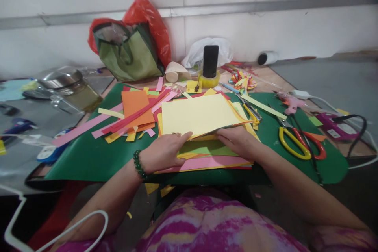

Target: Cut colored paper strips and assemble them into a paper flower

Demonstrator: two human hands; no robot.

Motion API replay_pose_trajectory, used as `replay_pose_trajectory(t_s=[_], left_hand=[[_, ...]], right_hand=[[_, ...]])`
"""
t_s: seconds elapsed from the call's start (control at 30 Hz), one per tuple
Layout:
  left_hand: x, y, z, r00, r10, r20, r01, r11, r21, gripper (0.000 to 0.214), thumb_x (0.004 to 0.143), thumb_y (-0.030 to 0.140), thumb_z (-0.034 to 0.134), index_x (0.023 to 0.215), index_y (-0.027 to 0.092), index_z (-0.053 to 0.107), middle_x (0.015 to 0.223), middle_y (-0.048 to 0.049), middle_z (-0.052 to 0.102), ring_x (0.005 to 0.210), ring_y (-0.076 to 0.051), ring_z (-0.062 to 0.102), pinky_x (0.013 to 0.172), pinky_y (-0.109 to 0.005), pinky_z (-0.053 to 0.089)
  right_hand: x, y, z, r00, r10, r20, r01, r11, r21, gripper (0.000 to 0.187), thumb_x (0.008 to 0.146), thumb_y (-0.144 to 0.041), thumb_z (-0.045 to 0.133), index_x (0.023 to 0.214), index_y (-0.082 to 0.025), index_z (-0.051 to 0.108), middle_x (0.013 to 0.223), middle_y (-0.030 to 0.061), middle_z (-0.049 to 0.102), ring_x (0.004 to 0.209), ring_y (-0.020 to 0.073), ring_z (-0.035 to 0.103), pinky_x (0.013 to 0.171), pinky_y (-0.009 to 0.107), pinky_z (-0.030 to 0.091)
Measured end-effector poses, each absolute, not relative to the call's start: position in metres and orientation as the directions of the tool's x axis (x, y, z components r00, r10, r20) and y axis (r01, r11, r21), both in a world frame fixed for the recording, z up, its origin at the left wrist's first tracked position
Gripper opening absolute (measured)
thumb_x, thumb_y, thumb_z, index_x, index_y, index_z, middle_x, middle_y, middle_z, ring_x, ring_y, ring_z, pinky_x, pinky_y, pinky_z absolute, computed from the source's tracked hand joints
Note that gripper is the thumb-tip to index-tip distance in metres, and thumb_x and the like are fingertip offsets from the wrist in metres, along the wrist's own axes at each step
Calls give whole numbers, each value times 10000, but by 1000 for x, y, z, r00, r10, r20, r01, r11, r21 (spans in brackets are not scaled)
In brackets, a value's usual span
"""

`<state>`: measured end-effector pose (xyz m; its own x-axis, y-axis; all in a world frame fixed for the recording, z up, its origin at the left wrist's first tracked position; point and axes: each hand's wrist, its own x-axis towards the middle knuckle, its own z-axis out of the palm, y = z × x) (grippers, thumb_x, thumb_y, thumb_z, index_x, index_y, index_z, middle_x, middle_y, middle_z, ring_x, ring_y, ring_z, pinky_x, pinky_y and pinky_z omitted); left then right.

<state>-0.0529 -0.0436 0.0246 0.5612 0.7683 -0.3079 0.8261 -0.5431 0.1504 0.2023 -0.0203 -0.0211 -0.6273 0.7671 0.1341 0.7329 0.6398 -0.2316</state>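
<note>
A pale yellow sheet of paper lies uppermost on a stack of coloured sheets, its near edge raised a little. My left hand, with a green bead bracelet at the wrist, rests on the near left corner, index finger stretched over the paper and thumb apart. At the near right edge, my right hand has its fingertips at the lifted edge and grips the upper sheets. Its thumb is hard to make out. Below the raised edge show a green sheet and a pink sheet.
Orange paper and several paper strips lie left on the green mat. On the right are scissors and a pink glue gun. Behind stand a phone, a green bag and a glass jar.
</note>
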Motion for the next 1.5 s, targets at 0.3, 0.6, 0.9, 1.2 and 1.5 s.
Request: replay_pose_trajectory(t_s=[0.3,0.6,0.9,1.2,1.5], left_hand=[[-55,-39,35,563,758,-330,824,-544,157,716,723,140,506,1424,146,359,1116,-139,674,994,-268,644,794,-321,498],[-47,-36,20,485,833,-267,872,-484,77,382,815,50,394,1124,153,593,912,-127,705,860,-245,670,714,-323,501],[-50,-22,32,473,828,-302,877,-476,69,432,768,-1,396,1096,168,622,964,-113,724,900,-238,676,712,-298,491],[-50,-22,33,458,828,-323,885,-457,84,420,788,8,391,1099,179,616,973,-108,723,888,-236,674,700,-294,478],[-50,-22,35,455,826,-333,885,-460,69,374,827,45,376,1082,177,617,946,-101,717,872,-229,668,662,-279,449]], right_hand=[[211,-14,-29,-532,792,300,806,582,-108,192,917,-241,459,956,-171,634,875,81,709,803,205,649,626,261,436],[222,-41,-8,-341,616,710,819,566,-97,69,880,-220,556,920,-217,612,797,59,664,759,199,609,705,314,469],[198,-57,-23,-743,625,240,652,756,50,144,927,-227,522,930,-150,643,821,87,671,739,182,597,635,281,414],[190,-50,2,-667,719,-195,730,683,22,316,839,-85,532,1145,-142,590,981,123,673,841,236,630,687,313,429],[194,-48,7,-615,751,-240,773,635,4,357,822,-84,496,1161,-144,590,1004,127,681,856,241,645,680,308,433]])
